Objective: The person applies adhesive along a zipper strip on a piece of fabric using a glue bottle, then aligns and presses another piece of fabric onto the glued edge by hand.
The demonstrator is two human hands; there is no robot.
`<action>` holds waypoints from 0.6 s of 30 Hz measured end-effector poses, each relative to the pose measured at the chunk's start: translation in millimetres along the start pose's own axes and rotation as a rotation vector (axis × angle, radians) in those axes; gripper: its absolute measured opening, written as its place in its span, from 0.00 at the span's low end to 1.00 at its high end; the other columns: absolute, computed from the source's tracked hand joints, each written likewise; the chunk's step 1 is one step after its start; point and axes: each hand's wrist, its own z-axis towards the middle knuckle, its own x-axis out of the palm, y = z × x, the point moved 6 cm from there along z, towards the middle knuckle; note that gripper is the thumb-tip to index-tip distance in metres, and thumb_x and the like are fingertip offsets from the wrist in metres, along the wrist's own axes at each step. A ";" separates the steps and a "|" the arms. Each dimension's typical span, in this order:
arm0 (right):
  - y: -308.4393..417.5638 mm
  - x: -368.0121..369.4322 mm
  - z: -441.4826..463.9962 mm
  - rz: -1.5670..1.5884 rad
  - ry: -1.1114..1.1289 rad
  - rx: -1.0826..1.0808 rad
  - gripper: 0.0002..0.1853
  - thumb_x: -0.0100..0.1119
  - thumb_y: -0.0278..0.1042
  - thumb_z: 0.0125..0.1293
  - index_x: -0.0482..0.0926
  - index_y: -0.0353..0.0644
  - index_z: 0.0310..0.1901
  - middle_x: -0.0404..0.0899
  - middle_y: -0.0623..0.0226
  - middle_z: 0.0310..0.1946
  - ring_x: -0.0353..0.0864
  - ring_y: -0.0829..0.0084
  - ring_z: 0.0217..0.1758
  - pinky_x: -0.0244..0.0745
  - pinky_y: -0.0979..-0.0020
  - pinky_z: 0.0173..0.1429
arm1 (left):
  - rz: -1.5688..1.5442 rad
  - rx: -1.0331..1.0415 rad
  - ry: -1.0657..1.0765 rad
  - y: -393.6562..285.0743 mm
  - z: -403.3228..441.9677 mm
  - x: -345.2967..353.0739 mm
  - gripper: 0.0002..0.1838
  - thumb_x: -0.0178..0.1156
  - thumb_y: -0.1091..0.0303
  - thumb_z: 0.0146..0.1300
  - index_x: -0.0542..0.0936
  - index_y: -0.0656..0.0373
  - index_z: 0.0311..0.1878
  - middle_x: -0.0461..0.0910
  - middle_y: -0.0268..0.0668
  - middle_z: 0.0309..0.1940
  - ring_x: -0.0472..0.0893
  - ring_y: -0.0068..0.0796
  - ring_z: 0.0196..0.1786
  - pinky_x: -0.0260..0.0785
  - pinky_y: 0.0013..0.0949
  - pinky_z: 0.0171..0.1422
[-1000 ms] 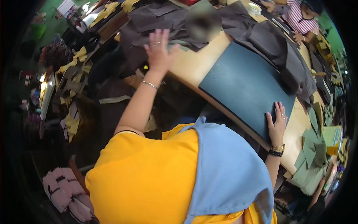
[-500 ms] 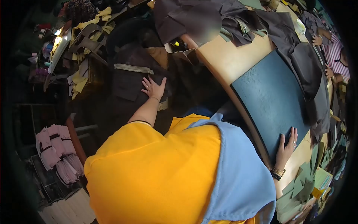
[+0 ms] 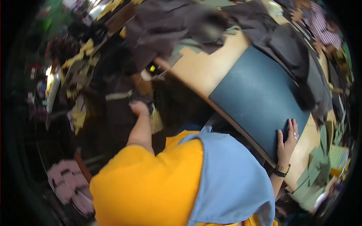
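My left hand (image 3: 140, 108) is at a stack of dark brown fabric pieces (image 3: 118, 111) low on the left, beneath a pale strip (image 3: 119, 96). Its fingers look curled in on the cloth, though motion blurs them. On the right, my right hand (image 3: 288, 141) lies flat, fingers stretched, at the near corner of a dark blue board (image 3: 260, 101). A ring shows on one finger, with a watch and a dark bracelet at the wrist. The board rests on a light wooden table (image 3: 201, 64).
Large dark fabric sheets (image 3: 162, 30) drape over the table's far end and the board's right side. Green scraps (image 3: 315, 169) lie at the right. A person in a striped top (image 3: 324, 30) works across the table. Pink bundles (image 3: 69, 184) sit low left.
My left hand has gone from lying spread on the dark fabric to curled fingers at its edge. The view has swung, and my right hand stays flat on the board.
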 end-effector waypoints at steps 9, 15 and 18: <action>9.9 -7.6 -0.9 -0.023 -0.030 0.055 0.34 0.67 0.48 0.66 0.72 0.49 0.72 0.65 0.61 0.77 0.59 0.53 0.82 0.47 0.41 0.82 | -1.011 0.195 -0.172 -277.8 110.9 -78.0 0.25 0.51 0.58 0.78 0.74 0.73 0.65 0.78 0.57 0.64 0.82 0.50 0.58 0.73 0.45 0.65; 12.1 -13.4 -0.9 0.042 -0.042 0.045 0.34 0.68 0.51 0.64 0.74 0.48 0.70 0.68 0.59 0.75 0.61 0.53 0.80 0.49 0.41 0.81 | -0.715 0.735 0.268 -473.6 -27.5 -65.3 0.28 0.49 0.56 0.80 0.72 0.77 0.65 0.77 0.58 0.65 0.79 0.50 0.63 0.68 0.43 0.70; 13.9 -14.2 -4.4 0.029 -0.065 0.067 0.34 0.68 0.53 0.64 0.75 0.48 0.69 0.69 0.60 0.74 0.62 0.54 0.80 0.50 0.41 0.81 | -0.289 0.928 0.575 -491.8 -86.6 48.1 0.32 0.49 0.52 0.79 0.71 0.77 0.67 0.74 0.63 0.66 0.75 0.57 0.69 0.64 0.46 0.73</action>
